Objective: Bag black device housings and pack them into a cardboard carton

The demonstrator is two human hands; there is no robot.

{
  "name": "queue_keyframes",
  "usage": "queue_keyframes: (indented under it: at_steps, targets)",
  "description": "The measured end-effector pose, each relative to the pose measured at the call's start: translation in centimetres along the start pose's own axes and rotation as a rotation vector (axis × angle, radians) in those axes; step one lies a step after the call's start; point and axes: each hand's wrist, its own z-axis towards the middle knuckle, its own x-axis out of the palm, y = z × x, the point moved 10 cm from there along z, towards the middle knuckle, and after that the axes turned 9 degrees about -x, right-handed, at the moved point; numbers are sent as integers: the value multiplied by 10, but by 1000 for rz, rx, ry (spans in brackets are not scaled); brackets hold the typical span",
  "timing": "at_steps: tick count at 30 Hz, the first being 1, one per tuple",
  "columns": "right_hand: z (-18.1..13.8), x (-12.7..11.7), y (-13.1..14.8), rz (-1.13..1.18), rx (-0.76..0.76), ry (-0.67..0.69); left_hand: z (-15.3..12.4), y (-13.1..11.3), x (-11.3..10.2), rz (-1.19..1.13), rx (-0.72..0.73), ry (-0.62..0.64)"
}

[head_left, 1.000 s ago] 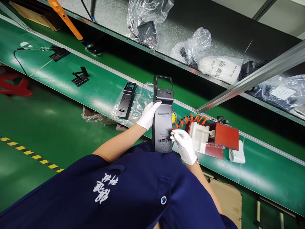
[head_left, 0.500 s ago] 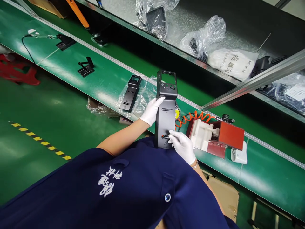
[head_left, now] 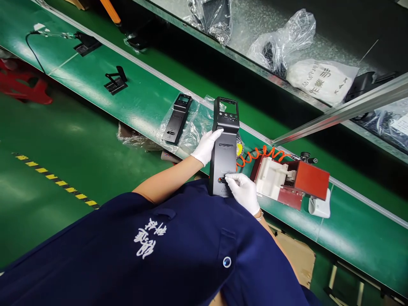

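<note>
In the middle of the view, a long black plastic cover (head_left: 224, 158) with a window at its top end stands tilted against my body. My gloved left hand (head_left: 205, 148) grips its left edge, thumb laid over the front. Near the cover's lower end, my gloved right hand (head_left: 245, 193) has its fingertips pinched together at the small oblong slot. Whatever those fingertips may hold is hidden. To the left, a similar black cover (head_left: 177, 119) lies on clear plastic film (head_left: 200, 121) on the green bench.
A red and white fixture (head_left: 295, 180) with a coiled orange air hose (head_left: 263, 154) sits right on the green bench (head_left: 143, 100). Further left lies a small black bracket part (head_left: 115, 81). Bagged parts (head_left: 283, 42) fill the shelf above. A slanted metal post (head_left: 334, 111) rises at right.
My right fingertips have closed in on the slot and are pinched tighter. My left hand keeps its grip on the cover. The whole view has shifted slightly.
</note>
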Motion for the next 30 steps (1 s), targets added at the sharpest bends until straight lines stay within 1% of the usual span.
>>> queue_keyframes:
  at_steps: [4, 6, 10, 12, 14, 16, 19, 23, 26, 30]
  targets:
    - [-1, -3, 16, -75, -69, -8, 3, 3, -2, -13, -13, 0]
    - [-2, -4, 20, -64, -79, 0, 6, 5, -5, -22, -22, 0]
    - [-6, -6, 12, 73, -12, 0, 11, 10, -9, -42, -48, -2]
    - [-6, -11, 7, 167, 4, -41, 12, 12, -8, -45, -53, 8]
    - [-5, -20, 5, 201, -6, -105, 12, 11, -7, -45, -50, 15]
    - [-5, -31, 6, 126, -48, -156, 11, 9, -6, -44, -43, 19]
    - [-7, -40, 9, 0, -103, -166, 7, 3, -3, -34, -16, 35]
    - [-14, -42, 14, -40, -133, -142, -1, -9, 7, -8, 44, 75]
    - [-20, -43, 23, -81, -171, -135, -6, -17, 12, 6, 82, 80]
    - [-26, -46, 26, -108, -218, -106, -11, -21, 17, 9, 86, 77]
